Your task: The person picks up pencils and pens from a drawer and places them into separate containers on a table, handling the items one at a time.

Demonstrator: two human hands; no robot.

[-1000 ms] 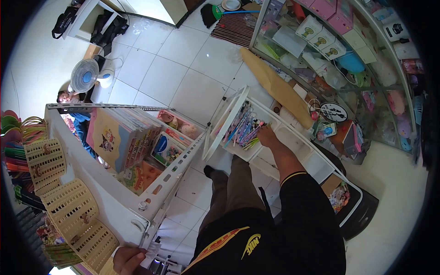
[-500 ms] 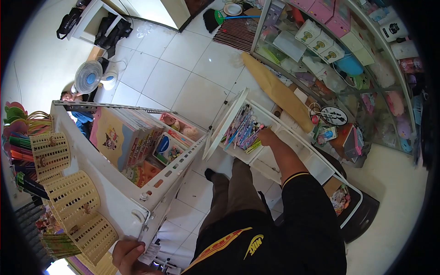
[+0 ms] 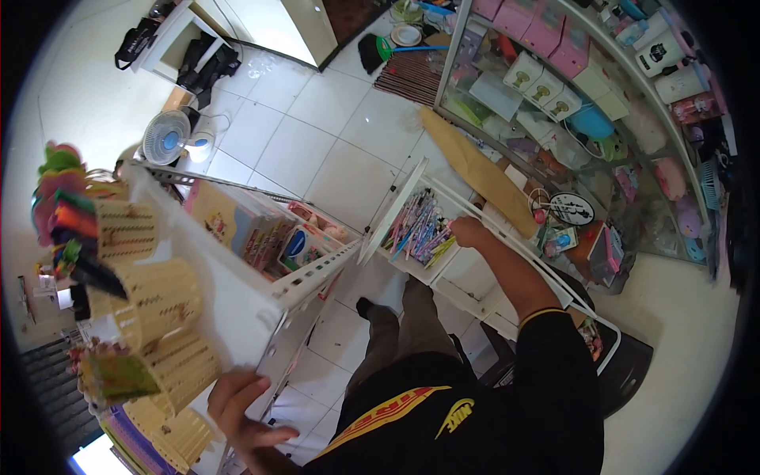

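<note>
Reaching forward with your right hand (image 3: 469, 231), you are resting it at the edge of the white compartmented display tray (image 3: 467, 273), right against the bunch of colourful pens (image 3: 419, 226) lying in its near-left compartment. The fingers there are curled inward and touching the ends of the pens nearest you; whether they are actually pinching one, I cannot tell, since the knuckles are covering the tips. The pens are lying slantwise, fanned away from the hand toward the tray's raised white lid (image 3: 393, 210). Your left hand (image 3: 241, 412) is spreading open at the lower corner of the white metal shelf rack (image 3: 237, 297), fingers (image 3: 252, 385) splayed against its edge and closing on nothing. Woven yellow plastic baskets (image 3: 162, 305) are hanging just beside that hand, and picture books (image 3: 237, 226) are standing in the rack above.
</note>
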